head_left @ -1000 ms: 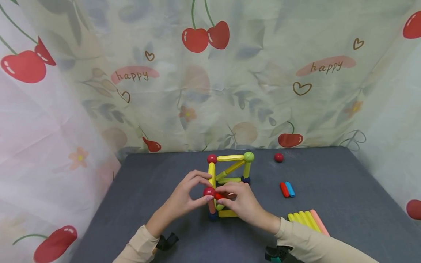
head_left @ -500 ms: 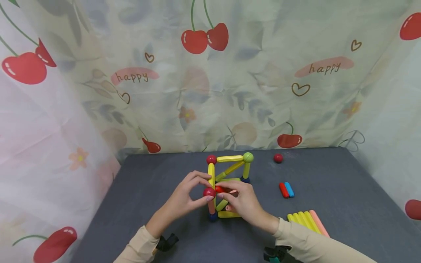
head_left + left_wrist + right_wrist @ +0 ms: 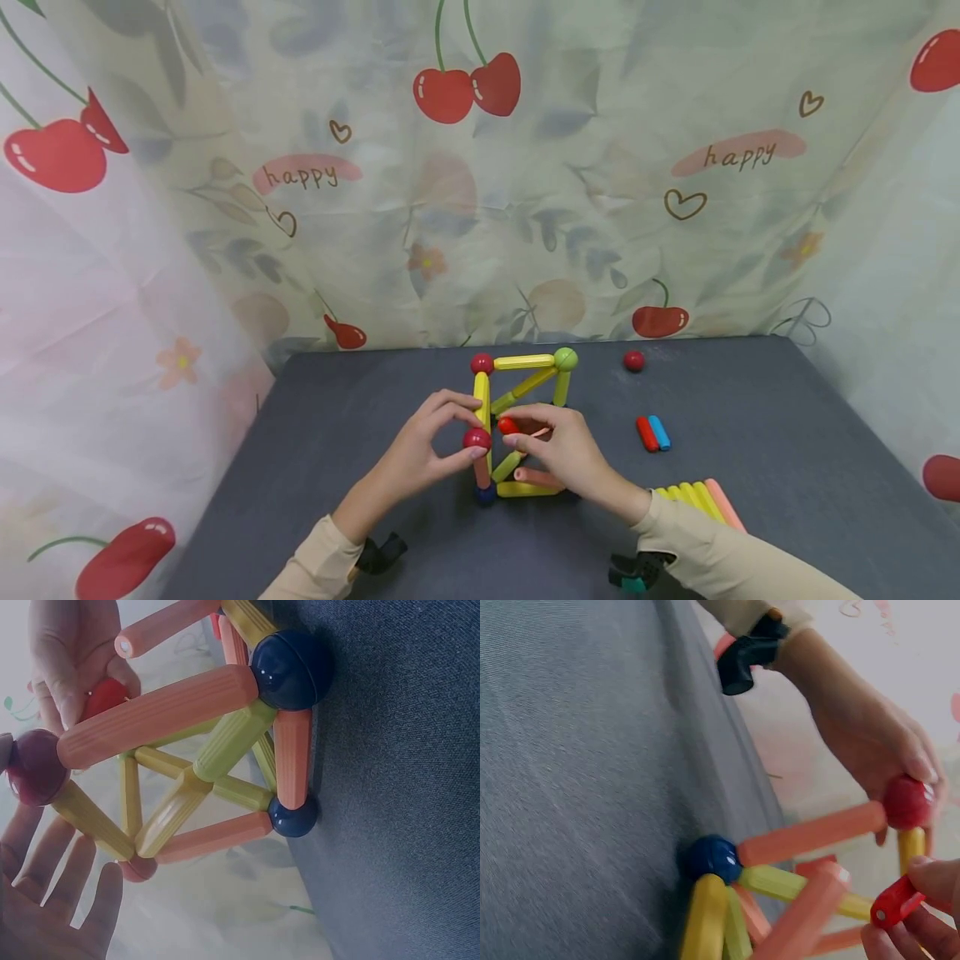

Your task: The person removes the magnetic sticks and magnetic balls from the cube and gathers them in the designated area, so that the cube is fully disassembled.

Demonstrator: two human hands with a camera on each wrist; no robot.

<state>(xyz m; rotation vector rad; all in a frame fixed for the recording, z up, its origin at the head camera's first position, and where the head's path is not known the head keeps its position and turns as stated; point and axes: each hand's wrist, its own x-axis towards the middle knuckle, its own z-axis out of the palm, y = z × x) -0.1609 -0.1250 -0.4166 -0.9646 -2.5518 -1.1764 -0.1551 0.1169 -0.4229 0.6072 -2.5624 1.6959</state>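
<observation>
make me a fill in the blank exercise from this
The right hand pinches a red plastic rod; the left hand holds a round plastic ball coloured ____.
On the dark grey table, a loose red rod lies beside a short rod coloured ____.
At top far right of the plastic frame, the corner ball is ____.
Missing words: red; blue; green

The piece [image 3: 507, 426] you pinch is red, the ball [image 3: 477, 440] you touch crimson. Your table [image 3: 360, 387] is dark grey, the backdrop [image 3: 510, 192] cherry-printed.
</observation>
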